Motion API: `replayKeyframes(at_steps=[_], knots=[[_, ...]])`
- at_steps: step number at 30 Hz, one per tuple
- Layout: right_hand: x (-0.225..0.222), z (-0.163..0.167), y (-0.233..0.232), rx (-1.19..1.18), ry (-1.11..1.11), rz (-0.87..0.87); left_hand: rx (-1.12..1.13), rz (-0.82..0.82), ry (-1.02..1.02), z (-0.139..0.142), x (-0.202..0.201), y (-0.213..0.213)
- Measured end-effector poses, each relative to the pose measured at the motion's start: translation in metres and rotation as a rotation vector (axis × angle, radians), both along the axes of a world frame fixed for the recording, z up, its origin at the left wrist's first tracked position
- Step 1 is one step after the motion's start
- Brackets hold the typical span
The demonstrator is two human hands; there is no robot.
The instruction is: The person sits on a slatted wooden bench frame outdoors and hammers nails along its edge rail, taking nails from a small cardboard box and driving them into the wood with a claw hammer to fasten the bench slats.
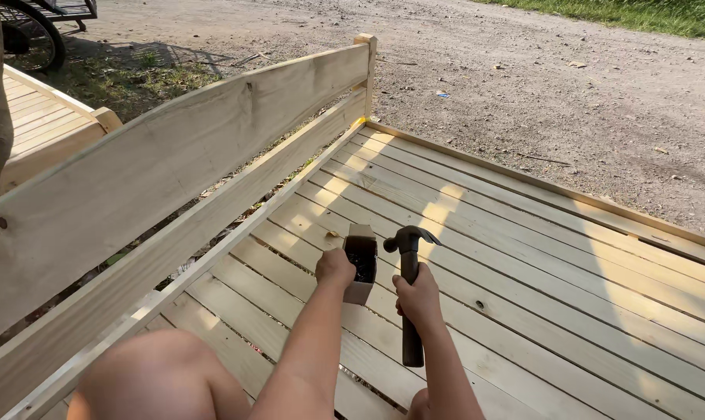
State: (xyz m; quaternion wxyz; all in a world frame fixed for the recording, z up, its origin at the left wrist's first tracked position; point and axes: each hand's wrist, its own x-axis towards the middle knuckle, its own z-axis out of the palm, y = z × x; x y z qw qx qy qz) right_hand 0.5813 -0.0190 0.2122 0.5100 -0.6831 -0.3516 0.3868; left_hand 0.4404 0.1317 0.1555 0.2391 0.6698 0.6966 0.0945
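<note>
We look down first on the dirt ground [570,70] that fills the far side of the view, with a strip of grass [648,14] along its top edge. Nearer lies the slatted wooden platform [524,257] of pale boards, half in sun and half in shade, and along its left side runs a headboard of two wide planks [173,171] ending in a corner post [366,70]. Beyond that we see another slatted wooden piece [41,124] and part of a wheel [29,35] at the top left. Our bare knee [158,377] shows at the bottom left. Our right hand [419,299] is wrapped closed around the dark handle of a claw hammer [408,272], whose head points up and away, just above the boards. Our left hand [335,268] grips the near end of a small open cardboard box [361,268], which rests on the slats just beside the hammer; something small and dark lies inside it, too fine to make out.
</note>
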Motion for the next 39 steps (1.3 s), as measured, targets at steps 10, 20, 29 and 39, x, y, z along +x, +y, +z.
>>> replayKeyframes(at_steps=[10,20,29,39], knots=[[0.019,-0.022,-0.011,-0.043,-0.032,-0.17,0.263,-0.629,0.182,-0.04,0.095,0.017],[0.02,-0.052,0.002,-0.028,0.037,-0.174,0.063,-0.684,0.231,-0.09,0.13,0.037],[-0.003,-0.024,0.028,0.008,-0.021,-0.246,0.07,-0.863,0.275,-0.072,0.139,0.026],[-0.05,0.012,0.054,0.034,-0.094,-0.366,0.096,-0.564,-0.227,-0.035,0.079,0.027]])
